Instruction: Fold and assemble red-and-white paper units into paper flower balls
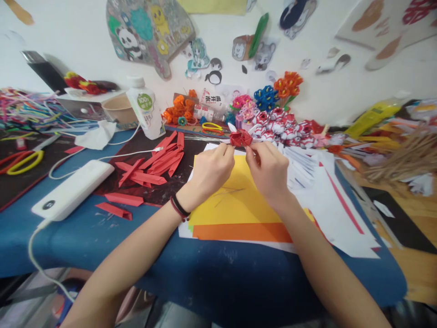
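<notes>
"What's biggest?"
"The blue table [225, 273], cut off at the left. The left forearm [136, 250] and right forearm [324, 250] hide 2 edges of its yellow sheet [239, 207]."
"Around them?"
"A white power bank [77, 187], then folded red strips [167, 159]."
"The hands?"
"Left hand [213, 166] and right hand [269, 168] curl, fingertips pinching opposite sides of the red paper piece [241, 137], near the sheet's far edge (knuckles cover much of the left grip)."

The left hand [213, 167] and right hand [270, 172] were ungloved, the forearms [136, 250] bare. Two thin bands [179, 207], one black and one dark red, circled the left wrist, with small dark beads [185, 219].
</notes>
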Motion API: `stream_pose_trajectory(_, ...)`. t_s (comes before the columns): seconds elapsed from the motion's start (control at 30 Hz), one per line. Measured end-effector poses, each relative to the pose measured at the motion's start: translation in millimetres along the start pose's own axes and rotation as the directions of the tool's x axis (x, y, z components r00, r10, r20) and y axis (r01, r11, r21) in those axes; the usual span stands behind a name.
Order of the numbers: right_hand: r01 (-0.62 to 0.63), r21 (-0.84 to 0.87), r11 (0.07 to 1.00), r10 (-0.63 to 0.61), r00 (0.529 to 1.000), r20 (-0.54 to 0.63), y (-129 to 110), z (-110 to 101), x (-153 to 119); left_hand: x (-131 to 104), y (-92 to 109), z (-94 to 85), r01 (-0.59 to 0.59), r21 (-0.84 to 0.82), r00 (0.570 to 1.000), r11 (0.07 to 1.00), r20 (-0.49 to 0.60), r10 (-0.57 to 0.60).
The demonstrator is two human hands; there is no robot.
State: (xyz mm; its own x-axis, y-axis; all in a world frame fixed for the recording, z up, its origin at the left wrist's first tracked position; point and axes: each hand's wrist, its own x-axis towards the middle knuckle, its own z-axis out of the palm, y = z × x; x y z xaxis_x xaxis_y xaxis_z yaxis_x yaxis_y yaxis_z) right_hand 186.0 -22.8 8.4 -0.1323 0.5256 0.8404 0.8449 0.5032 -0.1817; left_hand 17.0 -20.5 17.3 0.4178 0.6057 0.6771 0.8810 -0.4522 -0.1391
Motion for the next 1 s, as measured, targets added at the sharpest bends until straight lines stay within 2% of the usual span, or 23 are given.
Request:
stream_pose_trajectory(0.1, 0.013, 0.001, 1.0, -0.013, 1.0, 0.011, -3, -1, 0, 0, -1, -0.9, -0.079, 0.014, 0.997, 0.997, 0.01, 0.079)
stream_pose_trajectory(0.23, 0.029, -0.034, 0.999, -0.029, 1.0, 0.0, -5, -1, -1, 0, 2, -2.4, -0.089, -0.034, 0.996, 0.996, 0.015, 0.089)
stream_pose_trajectory(0.4, 0.014, 0.027, 1.0, -0.012, 0.998, -0.065, -6, -2, 0, -3, 9, 0.5, 0.02, -0.085, 0.999, 0.996, -0.035, -0.023)
stream_pose_trajectory(0.5, -0.052, 0.087, 0.995, 0.06, 0.994, -0.089, -6, -3, 3, -3, 11, 2.3, 0.112, -0.188, 0.991, 0.976, -0.056, -0.124)
stream_pose_trajectory(0.67, -0.213, 0.215, 0.953, 0.22, 0.975, -0.009, -8, -5, 6, -2, 11, 1.1, 0.253, -0.353, 0.959, 0.901, -0.035, -0.283)
stream_pose_trajectory(0.83, -0.264, 0.323, 0.909, 0.257, 0.964, 0.066, -13, -6, 6, 0, 8, -1.4, 0.288, -0.319, 0.945, 0.903, -0.057, -0.322)
stream_pose_trajectory(1.0, -0.266, 0.348, 0.899, 0.246, 0.964, 0.101, -16, -5, 6, 0, 4, -2.8, 0.262, -0.209, 0.953, 0.942, -0.098, -0.287)
